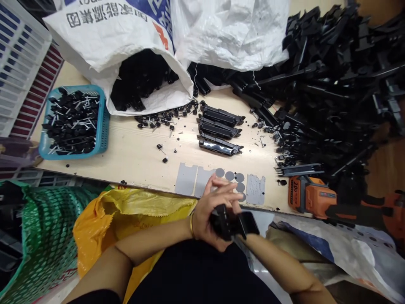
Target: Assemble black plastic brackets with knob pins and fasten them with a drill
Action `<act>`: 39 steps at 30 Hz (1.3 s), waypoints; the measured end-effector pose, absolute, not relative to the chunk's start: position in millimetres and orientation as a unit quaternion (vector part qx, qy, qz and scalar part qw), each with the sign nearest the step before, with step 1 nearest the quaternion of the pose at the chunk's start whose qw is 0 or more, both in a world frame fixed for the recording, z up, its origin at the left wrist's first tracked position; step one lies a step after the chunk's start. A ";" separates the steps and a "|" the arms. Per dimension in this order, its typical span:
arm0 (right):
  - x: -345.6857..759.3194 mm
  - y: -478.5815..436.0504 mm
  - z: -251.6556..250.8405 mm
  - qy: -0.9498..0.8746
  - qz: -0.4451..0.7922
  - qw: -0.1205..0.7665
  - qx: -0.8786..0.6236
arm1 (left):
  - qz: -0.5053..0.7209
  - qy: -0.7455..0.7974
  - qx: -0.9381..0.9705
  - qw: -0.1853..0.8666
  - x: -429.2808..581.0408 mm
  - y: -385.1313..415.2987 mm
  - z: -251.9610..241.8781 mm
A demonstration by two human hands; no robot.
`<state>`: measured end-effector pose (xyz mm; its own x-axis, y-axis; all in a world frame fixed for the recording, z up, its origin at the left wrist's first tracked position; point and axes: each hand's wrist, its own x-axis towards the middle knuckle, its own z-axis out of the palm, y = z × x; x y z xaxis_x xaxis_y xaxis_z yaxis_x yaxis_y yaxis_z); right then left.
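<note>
Both hands meet just below the near edge of the desk [139,156], over the person's lap. The left hand [207,213] has its grip closed around a black plastic part [232,226], fingers curled under it and the thumb side on top. The part is matte black, blocky, with a flat rectangular face turned to the right and a thicker body inside the palm; its finer shape is hidden by the fingers. The right hand [232,198] lies across the left hand's fingers, its own fingers extended and pressed against the top of the same part. How far it actually clasps the part cannot be told, since most of that hand is covered. A thin gold bangle [191,223] sits on the left wrist.

On the desk beyond the hands, four long black plastic brackets [220,128] lie side by side in a neat row. Small black-capped screws [161,148] are scattered to their left, and a blue basket [103,126] at the left end is full of the same kind of screws. A white woven sack [95,46] lies open with black parts spilling from it. A large heap of black brackets [332,84] fills the right side. An orange cordless drill [311,196] rests at the desk's near right edge. Grey stickers [190,179] are stuck to the desk just ahead of the hands.
</note>
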<state>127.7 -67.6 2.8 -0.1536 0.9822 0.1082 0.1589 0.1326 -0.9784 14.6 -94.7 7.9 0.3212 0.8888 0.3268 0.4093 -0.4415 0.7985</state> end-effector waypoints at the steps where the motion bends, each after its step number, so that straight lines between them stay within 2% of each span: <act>1: 136.1 -54.4 -3.6 -0.645 0.411 0.439 -0.471 | 0.369 0.407 0.784 0.287 12.6 -86.0 -2.3; 4: 168.1 0.9 -9.8 -0.742 0.253 0.369 -0.499 | 0.306 0.380 0.849 0.206 6.4 -50.7 -30.2; 7: 180.4 63.6 -5.6 -0.795 0.177 0.283 -0.507 | 0.208 0.412 0.875 0.145 5.9 -16.8 -45.5; 11: 155.8 129.0 -12.5 -0.858 0.097 0.118 -0.490 | 0.147 0.434 0.881 0.121 11.4 7.1 -43.1; 14: 140.0 157.8 -26.4 -0.871 0.092 0.073 -0.476 | 0.127 0.455 0.875 0.107 11.8 20.5 -35.1; 18: 143.5 177.0 -31.5 -0.877 0.100 0.078 -0.464 | 0.067 0.509 0.852 0.104 10.6 49.9 -32.4; 22: 162.3 193.8 -15.8 -0.879 0.100 0.103 -0.455 | 0.050 0.510 0.852 0.108 12.9 71.0 -34.9; 26: 185.9 219.8 -3.3 -0.796 0.006 0.112 -0.594 | 0.108 0.448 0.882 0.096 13.3 65.7 -27.2; 29: 203.0 241.2 -2.8 -0.767 0.007 0.090 -0.636 | 0.164 0.399 0.898 0.080 -1.6 66.1 -17.5; 31: 215.3 249.8 0.4 -0.765 0.019 0.100 -0.636 | 0.178 0.447 0.873 0.080 -29.1 80.1 -14.2; 34: 237.9 240.7 19.3 -0.754 0.012 0.146 -0.640 | 0.192 0.626 0.754 0.058 -99.1 121.4 -16.3; 36: 253.7 213.9 39.3 -0.740 -0.007 0.200 -0.642 | 0.219 0.738 0.637 0.019 -153.3 154.6 -20.7; 39: 271.4 146.9 66.3 -0.711 -0.003 0.268 -0.650 | 0.225 0.816 0.532 0.007 -216.8 195.7 -26.8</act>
